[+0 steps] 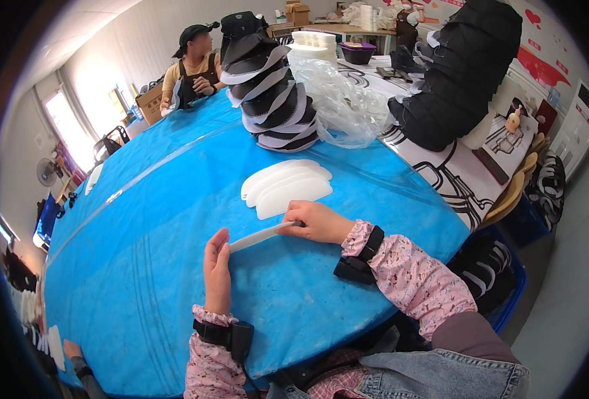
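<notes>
A thin white curved piece (260, 236) is held between my two hands over the table, seen nearly edge-on. My right hand (318, 222) pinches its right end, fingers curled around it. At the other end, my left hand (217, 274) holds the tip at the thumb, with its fingers pointing upward. Just beyond my hands, several flat white half-moon pieces (288, 186) lie overlapped on the blue table cover (175, 199).
A tall leaning stack of black and white caps (274, 100) stands ahead, beside a clear plastic bag (344, 106). Another black stack (457, 80) rises at the right. A person (195, 70) works at the far left; another person's hand (73, 350) shows at the lower left.
</notes>
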A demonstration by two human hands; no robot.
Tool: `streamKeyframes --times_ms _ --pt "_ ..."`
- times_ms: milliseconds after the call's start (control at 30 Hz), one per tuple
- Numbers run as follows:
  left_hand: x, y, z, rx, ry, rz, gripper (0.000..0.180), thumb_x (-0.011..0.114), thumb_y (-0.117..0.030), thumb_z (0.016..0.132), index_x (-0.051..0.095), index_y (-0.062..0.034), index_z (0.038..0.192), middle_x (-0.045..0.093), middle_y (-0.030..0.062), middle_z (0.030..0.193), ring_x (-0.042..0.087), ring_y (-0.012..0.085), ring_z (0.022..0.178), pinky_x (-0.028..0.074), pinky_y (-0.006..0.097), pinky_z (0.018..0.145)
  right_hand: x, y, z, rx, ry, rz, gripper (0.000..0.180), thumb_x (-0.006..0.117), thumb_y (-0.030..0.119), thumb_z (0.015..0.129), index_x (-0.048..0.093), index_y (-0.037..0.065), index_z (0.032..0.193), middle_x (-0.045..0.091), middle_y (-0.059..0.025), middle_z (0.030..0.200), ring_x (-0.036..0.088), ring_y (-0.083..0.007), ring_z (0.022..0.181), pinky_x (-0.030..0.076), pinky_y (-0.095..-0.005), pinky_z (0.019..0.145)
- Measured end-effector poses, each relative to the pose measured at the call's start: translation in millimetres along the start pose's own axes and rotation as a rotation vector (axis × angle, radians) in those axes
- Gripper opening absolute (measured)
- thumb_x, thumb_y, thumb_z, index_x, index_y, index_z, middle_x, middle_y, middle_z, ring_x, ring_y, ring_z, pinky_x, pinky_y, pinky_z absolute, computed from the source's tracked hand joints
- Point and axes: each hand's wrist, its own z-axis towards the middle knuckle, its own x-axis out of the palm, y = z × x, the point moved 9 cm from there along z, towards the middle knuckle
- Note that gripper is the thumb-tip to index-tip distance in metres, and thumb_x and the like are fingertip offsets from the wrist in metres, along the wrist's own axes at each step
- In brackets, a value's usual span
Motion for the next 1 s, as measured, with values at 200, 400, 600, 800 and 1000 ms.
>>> streamKeyframes --times_ms 200,400,600,800,1000 --pt "2 -1 -3 -0.019 -0.011 0.021 0.031 0.046 -0.015 0.091 0.048 0.0004 0.118 0.052 0.0093 0.117 0.047 0.0164 0.109 0.036 0.029 0.095 3 -3 0 0.006 -0.002 0.008 0.028 0.06 0.032 0.083 0.062 0.004 0.081 0.052 -0.0106 0.079 0.052 -0.026 0.071 0.042 -0.0358 0.063" --pt "7 4 1 -0.028 0.105 0.257 0.025 0.051 -0.015 0.09 0.055 -0.0032 0.112 0.058 0.0036 0.105 0.052 0.01 0.093 0.04 0.022 0.084 2 -7 2 0.007 -0.004 0.009 0.03 0.059 0.033 0.084 0.061 0.003 0.08 0.052 -0.0111 0.079 0.052 -0.0268 0.071 0.042 -0.0359 0.063" --pt "-9 -27 7 0.179 -0.053 0.098 0.025 0.049 -0.011 0.089 0.054 0.0004 0.112 0.058 0.0086 0.107 0.053 0.0148 0.099 0.041 0.027 0.087 -1 -10 5 0.039 0.003 -0.035 0.033 0.059 0.034 0.084 0.058 0.002 0.074 0.053 -0.0112 0.075 0.052 -0.0269 0.069 0.041 -0.0354 0.062" --pt "-29 4 12 0.429 -0.081 0.678 0.03 0.059 -0.014 0.078 0.057 -0.0066 0.107 0.056 0.0123 0.105 0.053 0.0286 0.096 0.042 0.037 0.083 2 -12 2 0.037 -0.021 0.079 0.032 0.059 0.033 0.083 0.058 0.004 0.071 0.056 -0.0101 0.07 0.054 -0.0232 0.064 0.041 -0.0333 0.059" --pt "5 2 -1 0.363 0.004 0.938 0.047 0.069 -0.03 0.07 0.056 -0.0138 0.112 0.051 0.0091 0.114 0.044 0.0288 0.108 0.033 0.043 0.089 3 -41 -3 0.181 -0.084 0.234 0.025 0.058 0.028 0.086 0.06 0.003 0.081 0.059 -0.0061 0.071 0.055 -0.0139 0.062 0.042 -0.0293 0.056"
